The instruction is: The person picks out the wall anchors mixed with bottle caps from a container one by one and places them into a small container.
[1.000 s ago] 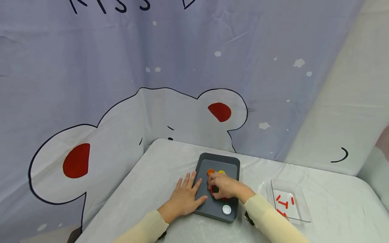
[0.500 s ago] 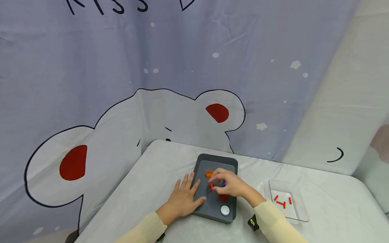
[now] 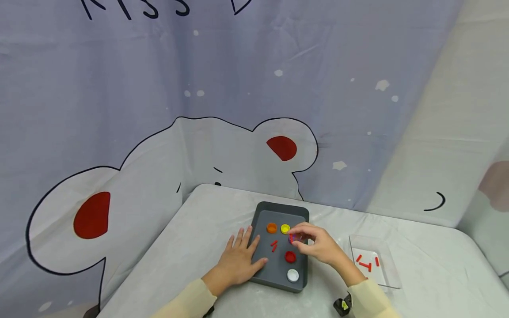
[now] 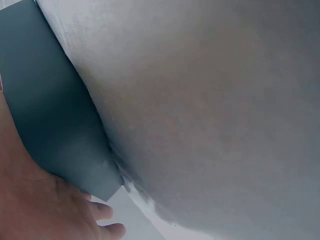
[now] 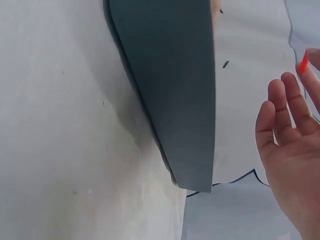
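Observation:
A grey tray (image 3: pixel 258 271) holds several small round caps: orange (image 3: pixel 271 228), yellow (image 3: pixel 285 229), red (image 3: pixel 290 256) and white (image 3: pixel 292 275). My right hand (image 3: pixel 320 247) pinches a small red stick (image 5: pixel 304 62) between thumb and index finger, just above a purple cap (image 3: pixel 290 240) that the fingers partly cover. In the right wrist view the other fingers are extended. Two loose red sticks (image 3: pixel 274 246) lie on the tray floor left of the red cap. My left hand (image 3: pixel 236 263) rests with spread fingers at the tray's left edge, holding nothing.
To the right of the tray stands a clear plastic box (image 3: pixel 393 269) with several more red sticks (image 3: pixel 364 265) inside. The white-covered table (image 3: pixel 214 212) ends at a patterned curtain (image 3: pixel 222 150) behind and at the sides.
My right hand has lifted from the tray's loose sticks and moved right to the purple cap, carrying one red stick. It uncovers the yellow and red caps. The left hand stays in place.

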The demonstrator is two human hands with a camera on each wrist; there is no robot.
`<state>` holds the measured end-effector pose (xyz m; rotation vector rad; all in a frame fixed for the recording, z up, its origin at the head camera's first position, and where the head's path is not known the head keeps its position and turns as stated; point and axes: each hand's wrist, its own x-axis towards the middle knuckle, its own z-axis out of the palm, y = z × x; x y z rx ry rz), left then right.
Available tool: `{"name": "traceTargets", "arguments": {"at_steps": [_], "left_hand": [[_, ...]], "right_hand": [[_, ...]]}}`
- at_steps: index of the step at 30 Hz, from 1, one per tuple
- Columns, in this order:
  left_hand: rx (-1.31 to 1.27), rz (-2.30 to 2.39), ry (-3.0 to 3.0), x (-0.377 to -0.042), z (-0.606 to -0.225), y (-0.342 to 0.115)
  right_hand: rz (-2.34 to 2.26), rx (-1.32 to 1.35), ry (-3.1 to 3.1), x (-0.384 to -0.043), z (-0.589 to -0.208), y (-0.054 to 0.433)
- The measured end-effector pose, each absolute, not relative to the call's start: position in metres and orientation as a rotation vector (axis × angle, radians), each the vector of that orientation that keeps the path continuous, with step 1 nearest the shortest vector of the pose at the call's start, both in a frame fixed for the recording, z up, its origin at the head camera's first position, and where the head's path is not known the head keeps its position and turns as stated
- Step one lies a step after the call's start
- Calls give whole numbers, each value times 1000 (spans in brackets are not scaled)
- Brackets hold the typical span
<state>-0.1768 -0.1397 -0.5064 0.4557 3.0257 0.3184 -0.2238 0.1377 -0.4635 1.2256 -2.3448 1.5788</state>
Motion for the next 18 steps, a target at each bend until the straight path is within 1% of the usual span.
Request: {"name": "traceTargets", "arguments": {"at_steps": [5,12,18], "left_hand": [[461,333,3042,-176,-508,-140],[463,334,3041,-177,-511,-140],[478,329,3037,-177,-505,-140]], "right_hand": [[1639,1124,-2323,-217,-462,153],[1638,1047,-2290,-207,-457,177],[1675,987,-2314,-195,-454,194]]}}
